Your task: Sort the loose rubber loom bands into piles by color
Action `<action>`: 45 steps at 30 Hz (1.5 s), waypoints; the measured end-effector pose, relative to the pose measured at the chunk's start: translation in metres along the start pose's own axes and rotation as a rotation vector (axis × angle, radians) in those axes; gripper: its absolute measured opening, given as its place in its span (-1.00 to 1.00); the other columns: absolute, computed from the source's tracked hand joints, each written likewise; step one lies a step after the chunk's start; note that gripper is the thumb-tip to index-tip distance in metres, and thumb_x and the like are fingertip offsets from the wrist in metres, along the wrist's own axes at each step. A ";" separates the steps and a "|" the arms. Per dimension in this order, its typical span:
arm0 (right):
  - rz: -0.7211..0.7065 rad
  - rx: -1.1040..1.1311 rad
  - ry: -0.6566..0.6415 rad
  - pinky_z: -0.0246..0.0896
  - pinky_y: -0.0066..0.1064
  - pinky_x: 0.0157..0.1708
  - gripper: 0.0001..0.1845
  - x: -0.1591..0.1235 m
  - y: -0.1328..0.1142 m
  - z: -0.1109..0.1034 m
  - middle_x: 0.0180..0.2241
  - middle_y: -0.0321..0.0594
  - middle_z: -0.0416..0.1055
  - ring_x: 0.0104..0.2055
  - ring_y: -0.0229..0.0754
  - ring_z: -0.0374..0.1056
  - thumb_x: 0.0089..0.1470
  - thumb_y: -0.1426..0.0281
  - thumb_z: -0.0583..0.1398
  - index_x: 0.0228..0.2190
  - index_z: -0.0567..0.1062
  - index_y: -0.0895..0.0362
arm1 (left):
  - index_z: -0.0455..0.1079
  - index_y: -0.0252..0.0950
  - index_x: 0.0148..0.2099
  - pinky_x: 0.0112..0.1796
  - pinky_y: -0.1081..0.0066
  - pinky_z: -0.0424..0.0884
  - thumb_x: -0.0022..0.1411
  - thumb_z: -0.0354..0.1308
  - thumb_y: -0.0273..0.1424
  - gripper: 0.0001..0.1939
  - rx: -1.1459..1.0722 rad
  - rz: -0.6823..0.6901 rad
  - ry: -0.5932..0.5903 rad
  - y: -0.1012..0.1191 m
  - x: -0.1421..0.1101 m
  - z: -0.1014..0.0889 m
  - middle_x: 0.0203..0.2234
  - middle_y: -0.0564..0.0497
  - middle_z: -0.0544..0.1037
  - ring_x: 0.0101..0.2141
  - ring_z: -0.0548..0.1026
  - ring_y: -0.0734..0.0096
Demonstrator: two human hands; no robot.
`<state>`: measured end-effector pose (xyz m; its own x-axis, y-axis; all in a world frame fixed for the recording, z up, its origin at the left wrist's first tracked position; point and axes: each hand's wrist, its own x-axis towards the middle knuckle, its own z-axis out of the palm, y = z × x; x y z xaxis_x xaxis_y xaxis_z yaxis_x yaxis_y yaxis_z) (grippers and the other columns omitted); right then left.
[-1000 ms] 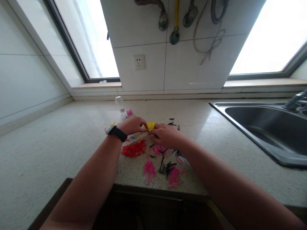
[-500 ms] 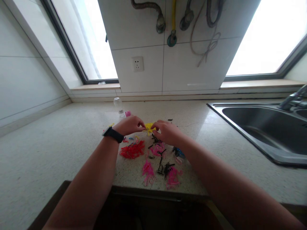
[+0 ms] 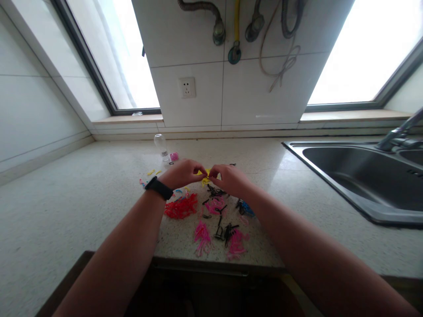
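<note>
My left hand (image 3: 185, 173), with a dark watch (image 3: 158, 187) on its wrist, pinches with thumb and forefinger. Opposite it, my right hand (image 3: 228, 179) pinches too, and the fingertips nearly meet. A thin black rubber band (image 3: 208, 177) appears between them, mostly hidden by the fingers. Just behind and below the fingertips lies a pile of yellow rubber bands (image 3: 205, 181). Closer to me are a red pile (image 3: 181, 207), pink bands (image 3: 215, 205) and loose black bands (image 3: 216, 192). Blue bands (image 3: 246, 208) lie partly behind my right forearm.
A clear bottle (image 3: 161, 147) stands at the back left beside a small pink item (image 3: 174, 156). More pink bands (image 3: 202, 237) lie near the counter's (image 3: 109, 207) front edge. The steel sink (image 3: 350, 176) is at the right. A socket (image 3: 187, 87) is on the wall.
My left hand has moved slightly right, and its fingertips now come closer to those of my right hand. The dark band sits between both pinches. The view has shifted a little.
</note>
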<state>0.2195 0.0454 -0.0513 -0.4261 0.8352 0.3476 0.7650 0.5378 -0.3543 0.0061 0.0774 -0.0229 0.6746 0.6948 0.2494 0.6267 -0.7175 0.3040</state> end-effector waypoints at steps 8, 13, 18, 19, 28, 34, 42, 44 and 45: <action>0.114 -0.099 0.072 0.14 -0.37 -0.29 -0.87 -0.002 0.012 -0.020 -0.29 -0.22 0.56 -0.25 -0.16 0.41 0.10 0.31 0.19 -0.33 0.53 0.06 | 0.57 -0.30 -0.15 -0.48 0.46 0.08 0.25 0.17 -0.14 -0.66 -0.067 -0.004 -0.004 0.006 0.002 0.008 -0.58 0.11 0.35 -0.53 0.27 0.52; 0.481 -0.283 0.100 0.12 -0.32 -0.41 -0.80 -0.009 0.041 -0.037 -0.31 -0.12 0.56 -0.31 -0.07 0.41 0.10 0.25 0.18 -0.34 0.59 0.03 | 0.57 -0.27 -0.21 -0.47 0.45 0.04 0.22 0.19 -0.14 -0.69 0.053 -0.005 -0.134 0.004 0.003 0.012 -0.55 0.08 0.45 -0.51 0.32 0.49; 0.267 -0.152 0.097 0.19 -0.33 -0.30 -0.79 -0.010 0.041 -0.039 -0.27 -0.15 0.56 -0.27 -0.13 0.40 0.12 0.28 0.19 -0.26 0.59 0.07 | 0.56 -0.24 -0.24 -0.46 0.42 0.04 0.21 0.18 -0.10 -0.67 0.199 -0.087 -0.107 0.000 0.004 0.014 -0.49 0.02 0.53 -0.48 0.37 0.43; 0.145 -0.092 0.059 0.20 -0.34 -0.25 -0.79 -0.010 0.036 -0.037 -0.26 -0.17 0.55 -0.26 -0.16 0.40 0.14 0.30 0.19 -0.23 0.58 0.08 | 0.56 -0.24 -0.25 -0.46 0.42 0.04 0.20 0.18 -0.09 -0.67 0.226 -0.102 -0.096 -0.001 0.004 0.014 -0.48 0.02 0.54 -0.48 0.38 0.42; -0.377 0.046 -0.328 0.12 -0.27 0.12 -0.72 -0.010 -0.010 -0.021 -0.08 -0.11 0.45 0.02 -0.15 0.31 0.23 0.46 0.13 -0.13 0.61 0.07 | 0.54 -0.27 -0.22 -0.41 0.42 0.12 0.22 0.17 -0.13 -0.68 0.240 -0.077 -0.071 0.000 0.001 0.008 -0.46 -0.01 0.54 -0.45 0.42 0.38; -0.344 -0.044 -0.328 0.13 -0.25 0.09 -0.77 -0.011 0.004 -0.028 -0.15 -0.12 0.46 -0.03 -0.12 0.33 0.14 0.49 0.19 -0.25 0.64 0.08 | 0.57 -0.28 -0.21 -0.46 0.45 0.09 0.24 0.16 -0.15 -0.69 -0.026 0.038 -0.213 0.017 -0.003 -0.004 -0.56 0.10 0.43 -0.54 0.29 0.52; -0.255 -0.102 -0.278 0.15 -0.28 0.03 -0.77 -0.013 0.026 -0.034 -0.20 -0.13 0.45 -0.09 -0.12 0.35 0.07 0.50 0.16 -0.29 0.61 0.10 | 0.57 -0.21 -0.03 -0.46 0.49 0.13 0.24 0.20 -0.15 -0.66 -0.128 0.138 -0.405 0.029 0.000 0.004 -0.58 0.15 0.32 -0.55 0.28 0.55; -0.253 -0.054 -0.275 0.17 -0.32 -0.01 -0.76 -0.013 0.024 -0.034 -0.20 -0.13 0.45 -0.11 -0.15 0.36 0.07 0.49 0.16 -0.27 0.61 0.11 | 0.57 -0.20 -0.01 -0.46 0.49 0.13 0.25 0.19 -0.17 -0.66 -0.129 0.140 -0.415 0.030 0.000 0.005 -0.58 0.15 0.32 -0.56 0.27 0.56; -0.253 -0.027 -0.278 0.18 -0.34 -0.03 -0.76 -0.013 0.022 -0.035 -0.20 -0.14 0.44 -0.13 -0.16 0.36 0.06 0.49 0.16 -0.26 0.61 0.11 | 0.57 -0.20 -0.02 -0.46 0.49 0.13 0.26 0.19 -0.18 -0.67 -0.130 0.142 -0.414 0.030 0.000 0.005 -0.58 0.15 0.31 -0.56 0.27 0.56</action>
<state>0.2589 0.0421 -0.0336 -0.7149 0.6779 0.1711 0.6300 0.7307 -0.2628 0.0268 0.0560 -0.0184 0.8661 0.4929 -0.0834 0.4802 -0.7740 0.4127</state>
